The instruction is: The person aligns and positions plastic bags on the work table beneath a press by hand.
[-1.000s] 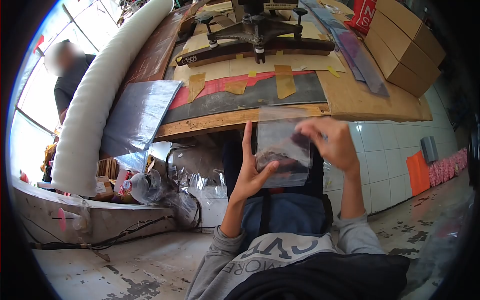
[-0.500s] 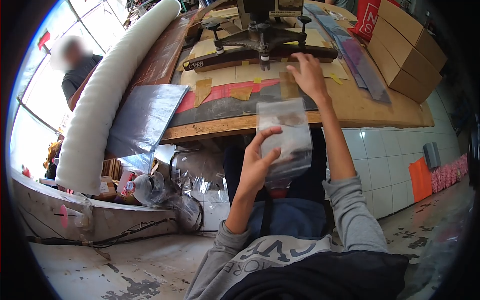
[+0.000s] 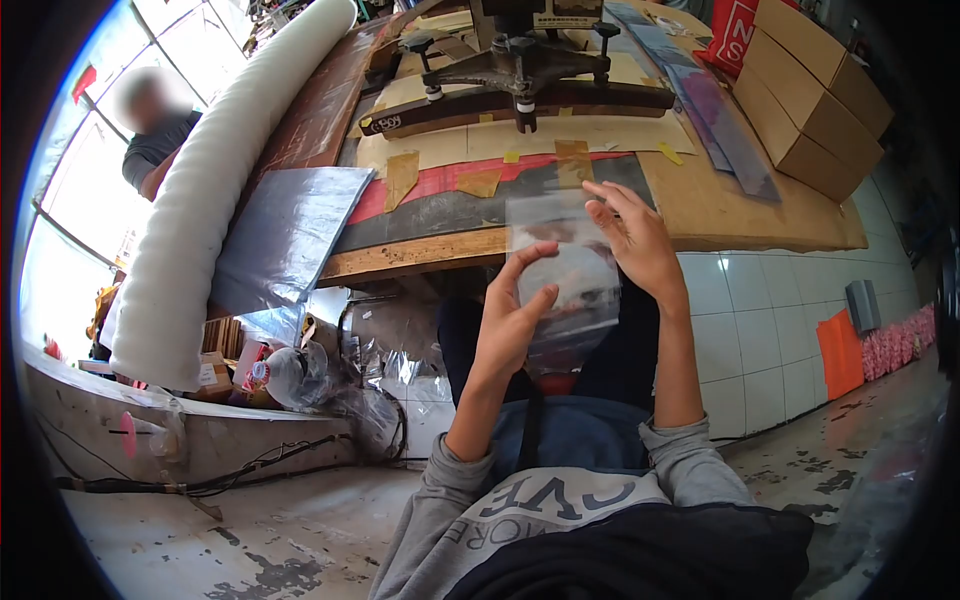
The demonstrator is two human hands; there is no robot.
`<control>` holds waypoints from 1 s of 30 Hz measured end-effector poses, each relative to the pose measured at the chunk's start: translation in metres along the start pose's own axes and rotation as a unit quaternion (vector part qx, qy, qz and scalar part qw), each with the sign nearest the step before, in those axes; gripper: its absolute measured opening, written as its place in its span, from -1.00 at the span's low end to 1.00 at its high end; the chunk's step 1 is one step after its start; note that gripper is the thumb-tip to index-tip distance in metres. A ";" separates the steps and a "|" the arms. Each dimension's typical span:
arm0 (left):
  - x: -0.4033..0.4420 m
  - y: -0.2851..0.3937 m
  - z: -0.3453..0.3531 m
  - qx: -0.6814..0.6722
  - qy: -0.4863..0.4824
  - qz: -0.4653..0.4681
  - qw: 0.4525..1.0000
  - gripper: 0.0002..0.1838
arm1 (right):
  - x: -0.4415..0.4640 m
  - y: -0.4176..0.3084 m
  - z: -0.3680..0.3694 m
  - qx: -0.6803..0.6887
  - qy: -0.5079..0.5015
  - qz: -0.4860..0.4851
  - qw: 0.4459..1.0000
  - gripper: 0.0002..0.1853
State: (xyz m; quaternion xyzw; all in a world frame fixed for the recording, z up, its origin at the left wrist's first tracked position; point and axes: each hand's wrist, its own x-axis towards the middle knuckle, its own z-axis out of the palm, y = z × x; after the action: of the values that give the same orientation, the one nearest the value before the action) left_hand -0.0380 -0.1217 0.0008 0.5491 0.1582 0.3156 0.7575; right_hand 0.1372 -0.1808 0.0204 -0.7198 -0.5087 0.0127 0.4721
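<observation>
A thin stack of clear plastic bags (image 3: 565,270) is in my left hand (image 3: 507,325), above my lap and at the table's front edge. The thumb and forefinger of that hand lie on the top face; its other fingers are hidden under the stack. My right hand (image 3: 645,245) is at the stack's upper right corner, fingers stretched out and the thumb a little apart. Whether its fingertips touch the top bag I cannot make out. Beyond the hands stands a heat-press machine with a long dark bar (image 3: 520,108) over the taped work surface (image 3: 450,205).
A large white foam roll (image 3: 185,230) and a clear plastic sheet (image 3: 290,225) lie on the left. Cardboard boxes (image 3: 815,100) stand at the table's right, near purple-tinted plastic strips (image 3: 715,125). Another person (image 3: 160,145) is at the far left.
My right hand has come down and back from beside the press bar to the stack's upper right corner. The left hand has kept its hold, nearly unmoved.
</observation>
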 end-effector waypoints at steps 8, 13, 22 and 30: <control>0.039 -0.003 -0.011 0.002 -0.002 -0.012 1.000 -0.54 | 0.014 0.013 0.016 0.058 0.032 0.043 0.997 -0.57; 0.053 0.000 -0.012 0.001 0.023 -0.020 1.000 -0.50 | 0.032 0.028 0.024 0.024 0.013 0.062 0.998 -0.62; 0.046 -0.005 -0.011 -0.014 0.019 -0.028 0.999 -0.50 | 0.048 0.052 0.023 0.065 -0.024 -0.002 0.998 -0.63; 0.049 -0.013 -0.013 -0.010 0.013 -0.027 1.000 -0.52 | 0.086 0.050 0.034 0.035 -0.085 0.006 0.996 -0.63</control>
State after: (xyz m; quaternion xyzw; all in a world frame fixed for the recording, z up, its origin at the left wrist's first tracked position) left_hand -0.0049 -0.0832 -0.0108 0.5331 0.1796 0.3036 0.7690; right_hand 0.1975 -0.0958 0.0066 -0.7023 -0.5420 0.0949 0.4518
